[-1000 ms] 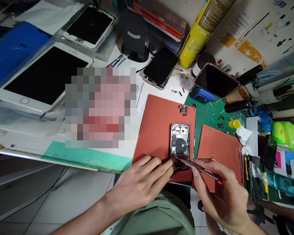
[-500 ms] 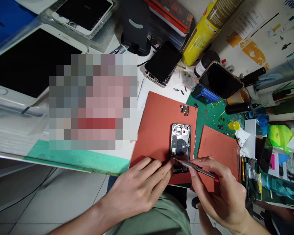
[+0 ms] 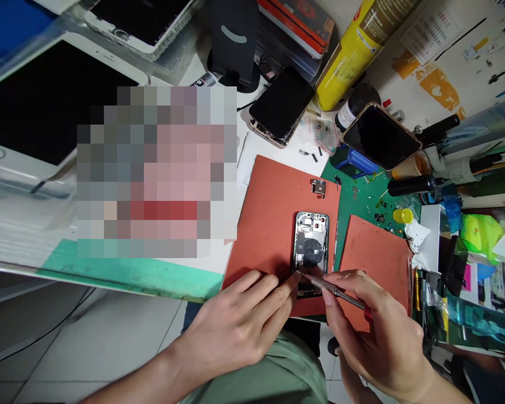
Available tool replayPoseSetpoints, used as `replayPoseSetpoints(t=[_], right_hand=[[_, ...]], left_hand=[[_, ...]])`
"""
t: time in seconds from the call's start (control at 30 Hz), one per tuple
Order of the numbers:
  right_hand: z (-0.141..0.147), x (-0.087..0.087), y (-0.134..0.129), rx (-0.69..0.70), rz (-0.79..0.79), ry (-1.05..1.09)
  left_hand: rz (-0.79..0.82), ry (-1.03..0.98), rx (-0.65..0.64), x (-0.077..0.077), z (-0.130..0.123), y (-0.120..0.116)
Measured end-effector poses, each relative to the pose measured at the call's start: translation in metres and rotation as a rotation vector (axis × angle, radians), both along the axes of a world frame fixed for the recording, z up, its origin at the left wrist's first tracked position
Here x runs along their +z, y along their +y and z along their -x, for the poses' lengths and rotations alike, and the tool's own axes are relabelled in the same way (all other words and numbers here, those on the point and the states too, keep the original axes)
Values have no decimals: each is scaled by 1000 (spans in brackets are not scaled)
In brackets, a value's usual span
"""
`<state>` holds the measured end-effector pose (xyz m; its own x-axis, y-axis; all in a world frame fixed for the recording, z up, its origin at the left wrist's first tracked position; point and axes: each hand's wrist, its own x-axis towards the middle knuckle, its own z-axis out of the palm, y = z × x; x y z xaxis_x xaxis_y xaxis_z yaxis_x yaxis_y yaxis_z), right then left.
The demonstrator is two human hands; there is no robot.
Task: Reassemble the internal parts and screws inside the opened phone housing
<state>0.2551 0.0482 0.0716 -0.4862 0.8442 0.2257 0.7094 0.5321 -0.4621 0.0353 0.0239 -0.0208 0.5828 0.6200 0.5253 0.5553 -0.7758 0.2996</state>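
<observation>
An opened smartphone body [image 3: 311, 254] lies on the orange-red mat [image 3: 269, 224], its inner parts and a round dark coil showing. My left hand [image 3: 244, 308] rests at the lower left, fingers stretched out, fingertips against the phone's lower left edge; its thumb is hidden. Pinched in my right hand [image 3: 374, 331] like a pen is a slim metal tool [image 3: 336, 291] with a ridged grip and a red part near its back. Its thin tip points down into the phone's lower left, close to my left fingertips. What the tip touches is too small to tell.
A small metal part [image 3: 318, 188] lies at the mat's top. A second orange mat [image 3: 374, 264] is at the right, on a green cutting mat [image 3: 357, 193] with scraps. Behind stand a phone [image 3: 281, 106], another phone [image 3: 382, 137] and a yellow can [image 3: 349, 53]. A pixelated area covers the left.
Both hands hold nearly the same pose. The right hand and tool have shifted very slightly left; the whole view has also moved a little.
</observation>
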Motion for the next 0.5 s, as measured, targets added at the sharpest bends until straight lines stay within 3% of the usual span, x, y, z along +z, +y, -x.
replayPoseSetpoints(t=[0.23, 0.5], right_hand=[[0, 12, 8, 195, 35, -121], [8, 19, 18, 245, -54, -207]], left_hand=[[6, -51, 15, -3, -1, -3], [-22, -82, 18, -5, -2, -3]])
